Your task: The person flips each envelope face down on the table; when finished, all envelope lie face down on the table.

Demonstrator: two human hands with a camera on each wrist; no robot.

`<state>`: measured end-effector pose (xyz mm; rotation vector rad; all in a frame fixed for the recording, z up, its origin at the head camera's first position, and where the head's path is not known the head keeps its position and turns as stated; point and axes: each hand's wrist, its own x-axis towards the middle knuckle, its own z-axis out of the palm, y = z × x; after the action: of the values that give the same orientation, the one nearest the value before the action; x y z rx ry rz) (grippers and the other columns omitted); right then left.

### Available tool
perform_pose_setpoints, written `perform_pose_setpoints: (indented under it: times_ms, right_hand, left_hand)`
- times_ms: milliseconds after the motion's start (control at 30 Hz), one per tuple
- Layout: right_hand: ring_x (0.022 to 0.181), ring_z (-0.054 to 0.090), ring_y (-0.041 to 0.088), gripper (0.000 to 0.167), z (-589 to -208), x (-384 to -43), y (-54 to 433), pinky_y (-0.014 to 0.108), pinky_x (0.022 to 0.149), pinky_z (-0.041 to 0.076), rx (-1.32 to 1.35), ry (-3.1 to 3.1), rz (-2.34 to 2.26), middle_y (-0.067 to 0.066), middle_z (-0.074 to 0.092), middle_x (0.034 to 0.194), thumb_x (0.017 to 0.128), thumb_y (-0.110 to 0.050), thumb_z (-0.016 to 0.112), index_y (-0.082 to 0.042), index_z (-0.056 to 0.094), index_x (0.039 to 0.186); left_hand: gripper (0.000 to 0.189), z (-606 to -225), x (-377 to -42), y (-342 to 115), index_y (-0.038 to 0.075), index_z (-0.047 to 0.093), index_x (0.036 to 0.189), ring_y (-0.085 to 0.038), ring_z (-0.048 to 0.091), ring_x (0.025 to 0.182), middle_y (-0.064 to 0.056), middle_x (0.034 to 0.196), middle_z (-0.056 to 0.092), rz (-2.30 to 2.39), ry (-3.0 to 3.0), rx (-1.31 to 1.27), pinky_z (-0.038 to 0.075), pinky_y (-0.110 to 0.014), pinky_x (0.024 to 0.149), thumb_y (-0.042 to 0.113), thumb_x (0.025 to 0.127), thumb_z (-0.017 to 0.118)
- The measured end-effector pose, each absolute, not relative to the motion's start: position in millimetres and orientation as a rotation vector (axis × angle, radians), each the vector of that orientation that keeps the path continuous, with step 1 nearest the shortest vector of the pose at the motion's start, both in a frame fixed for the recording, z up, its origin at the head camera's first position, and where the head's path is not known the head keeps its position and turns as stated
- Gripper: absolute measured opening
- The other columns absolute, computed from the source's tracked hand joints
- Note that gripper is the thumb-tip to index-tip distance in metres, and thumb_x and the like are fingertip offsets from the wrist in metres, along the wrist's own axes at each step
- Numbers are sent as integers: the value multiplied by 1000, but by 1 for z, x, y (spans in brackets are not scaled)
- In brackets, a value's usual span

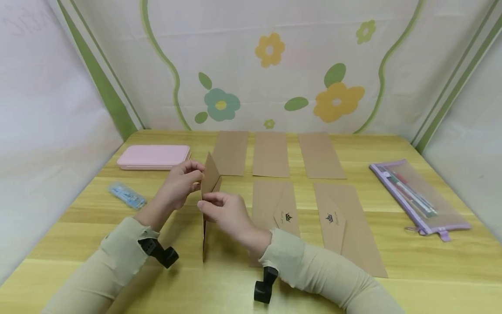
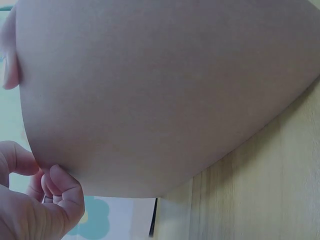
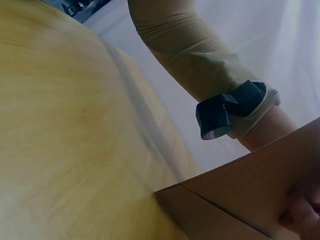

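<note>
A brown kraft paper envelope (image 1: 211, 176) stands on its edge, upright on the wooden table, left of the envelopes lying flat. My left hand (image 1: 180, 183) pinches its upper edge toward the far end. Nearer to me, my right hand (image 1: 231, 216) pinches the same edge between thumb and fingers. The left wrist view shows the plain face of the envelope (image 2: 165, 100), with my left hand (image 2: 47, 207) at its corner. Part of its folded side (image 3: 235, 185) appears in the right wrist view, where my right hand is mostly cut off.
Three brown envelopes, one in the middle (image 1: 271, 155), lie at the back. Two more (image 1: 266, 196) (image 1: 362, 218) lie in front, flaps printed with crowns. A pink case (image 1: 154, 157) and blue packet (image 1: 127, 195) are left; a mesh pencil pouch (image 1: 447, 205) is right.
</note>
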<state>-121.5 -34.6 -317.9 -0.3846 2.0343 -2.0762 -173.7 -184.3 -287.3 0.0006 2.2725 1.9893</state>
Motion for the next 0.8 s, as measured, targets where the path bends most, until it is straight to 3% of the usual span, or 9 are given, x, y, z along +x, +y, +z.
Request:
perform_pose_setpoints:
  times_ms: [167,400,633,800]
  right_hand:
    - [73,67,16,24,-314,-125,-32,25,64,55,-474,2130,-2030,16,70,90,83,-12,64,5,68,100]
    - [57,55,0,17,-309,-127,-27,15,51,46,-685,2380,-1910,10,71,78,81,-5,60,3,72,91]
    - [47,36,-1,11,-306,-127,-22,7,48,33,-1131,2842,-1608,0,57,57,72,4,57,-1,66,72]
    - [50,41,-1,13,-309,-129,-15,8,50,38,-1070,2934,-1573,-1,59,59,69,3,57,-1,68,75]
  left_hand:
    - [12,-287,-176,-184,5,48,96,-9,46,75,2,85,45,1998,2285,16,46,-20,65,1,86,43]
    - [11,-287,-178,-183,6,48,94,-9,45,74,2,84,44,2015,2290,24,45,-20,63,0,85,43]
    - [12,-281,-177,-177,1,49,97,-8,45,73,0,86,47,1968,2308,14,47,-20,64,0,85,46]
    - [13,-277,-175,-173,0,51,99,-8,50,75,-3,92,49,2005,2265,27,49,-18,67,1,87,50]
